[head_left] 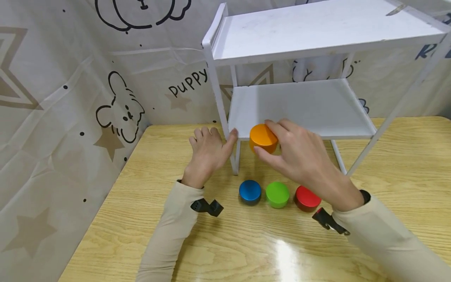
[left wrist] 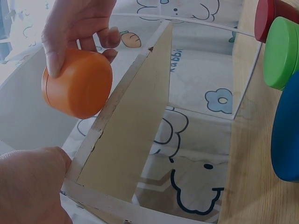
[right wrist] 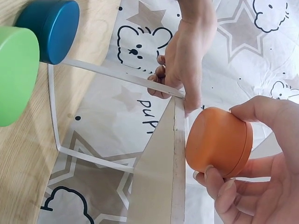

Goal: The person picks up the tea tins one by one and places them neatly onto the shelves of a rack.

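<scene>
My right hand (head_left: pixel 299 150) holds an orange round lidded container (head_left: pixel 263 139) between thumb and fingers, at the front edge of the lower board (head_left: pixel 299 105) of a white two-tier shelf. From the right wrist view, the orange container (right wrist: pixel 217 142) is tilted, its side close to the board's edge. My left hand (head_left: pixel 209 152) is at the shelf's front left post, thumb on one side and curled fingers on the other, gripping it by the lower board's corner. On the table in front stand a blue container (head_left: pixel 250 192), a green container (head_left: pixel 277 194) and a red container (head_left: pixel 307 197), in a row.
The shelf's upper board (head_left: pixel 317 23) overhangs the lower one, with slim white posts at the corners. Underneath is a wood-grain table (head_left: pixel 225 250). A printed cloth (head_left: pixel 70 156) with cartoon animals and stars hangs behind and to the left.
</scene>
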Demonstrator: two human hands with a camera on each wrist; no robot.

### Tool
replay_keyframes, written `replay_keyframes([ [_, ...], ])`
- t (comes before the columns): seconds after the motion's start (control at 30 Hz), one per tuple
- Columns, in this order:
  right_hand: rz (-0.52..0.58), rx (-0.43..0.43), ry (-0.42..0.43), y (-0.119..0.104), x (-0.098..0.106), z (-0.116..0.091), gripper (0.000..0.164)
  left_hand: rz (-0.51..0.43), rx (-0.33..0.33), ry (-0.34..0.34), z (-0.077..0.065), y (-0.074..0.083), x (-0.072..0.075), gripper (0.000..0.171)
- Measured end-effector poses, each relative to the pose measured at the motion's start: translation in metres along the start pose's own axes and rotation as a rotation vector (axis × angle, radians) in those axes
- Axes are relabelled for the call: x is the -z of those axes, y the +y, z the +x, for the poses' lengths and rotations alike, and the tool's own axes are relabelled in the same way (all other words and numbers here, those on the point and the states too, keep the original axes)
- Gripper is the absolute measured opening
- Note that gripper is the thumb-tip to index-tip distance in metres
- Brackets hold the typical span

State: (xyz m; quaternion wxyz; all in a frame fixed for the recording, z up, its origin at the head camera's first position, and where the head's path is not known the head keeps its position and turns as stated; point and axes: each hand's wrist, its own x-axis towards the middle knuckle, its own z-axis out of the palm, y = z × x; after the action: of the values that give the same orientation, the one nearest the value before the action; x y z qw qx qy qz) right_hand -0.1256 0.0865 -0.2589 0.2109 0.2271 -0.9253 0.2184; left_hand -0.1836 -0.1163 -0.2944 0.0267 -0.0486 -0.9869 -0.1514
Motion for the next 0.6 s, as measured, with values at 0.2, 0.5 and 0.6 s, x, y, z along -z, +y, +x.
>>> replay_keyframes([
  [0.2,-0.012,0.008,0.013,-0.001,-0.001,0.006,0.049,-0.005,0.002,-0.001,-0.001,-0.001,0.001,0.069],
  [0.5,-0.035,0.000,-0.011,0.000,-0.006,0.021,0.045,-0.013,-0.010,0.000,-0.001,-0.001,-0.001,0.069],
  [0.6,-0.048,-0.005,-0.014,0.000,-0.008,0.027,0.043,-0.014,-0.011,0.008,-0.001,-0.002,-0.001,0.068],
])
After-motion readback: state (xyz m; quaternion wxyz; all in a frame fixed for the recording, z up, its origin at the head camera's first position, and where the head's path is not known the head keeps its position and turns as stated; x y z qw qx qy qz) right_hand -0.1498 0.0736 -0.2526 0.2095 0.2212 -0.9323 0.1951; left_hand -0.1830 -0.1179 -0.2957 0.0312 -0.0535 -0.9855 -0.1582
